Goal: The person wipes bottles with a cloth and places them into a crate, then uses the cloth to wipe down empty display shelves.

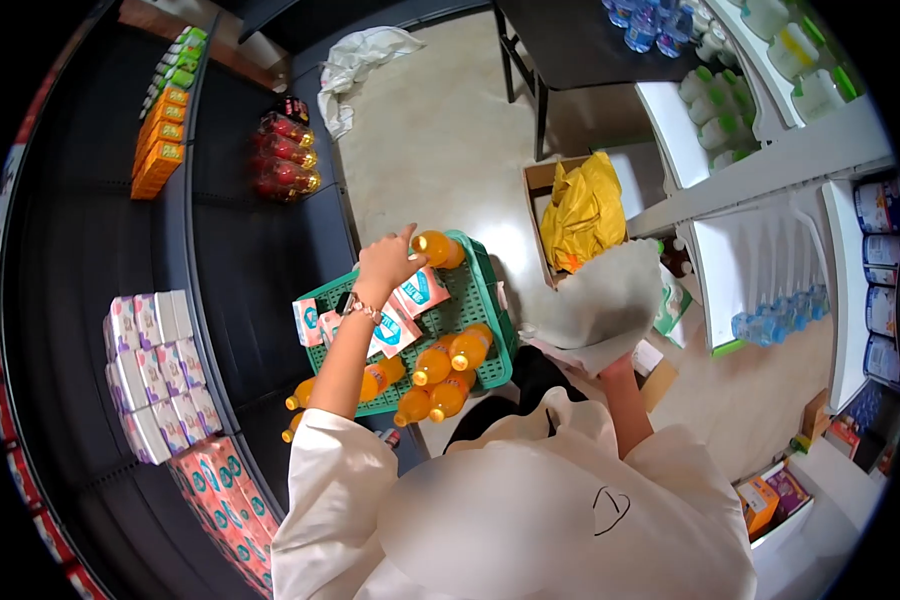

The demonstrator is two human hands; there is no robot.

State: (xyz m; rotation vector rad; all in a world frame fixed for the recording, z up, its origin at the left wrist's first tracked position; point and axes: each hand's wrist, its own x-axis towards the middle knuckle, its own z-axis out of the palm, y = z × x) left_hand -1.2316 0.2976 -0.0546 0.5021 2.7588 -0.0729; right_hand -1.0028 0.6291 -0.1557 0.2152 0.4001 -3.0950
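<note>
My left hand [388, 266] reaches over a green plastic basket [490, 285], fingers apart, beside the cap end of an orange drink bottle [442, 249]. I see no grip on the bottle. Under and around the hand lie pink-and-white tissue packs [394, 330]. Several more orange drink bottles [436, 361] lie at the basket's near end, and others show left of my forearm. My right forearm [625, 395] extends forward on the other side. A greyish-white, blurred shape [610, 300] covers my right hand, so its fingers are hidden.
Dark shelves on the left carry white-and-purple tissue packs [160, 375], pink packs [225, 500], red bottles [288, 160] and orange boxes [160, 145]. A cardboard box with a yellow bag [585, 210] stands ahead. White shelves with water bottles [780, 315] and a black table [590, 50] are to the right.
</note>
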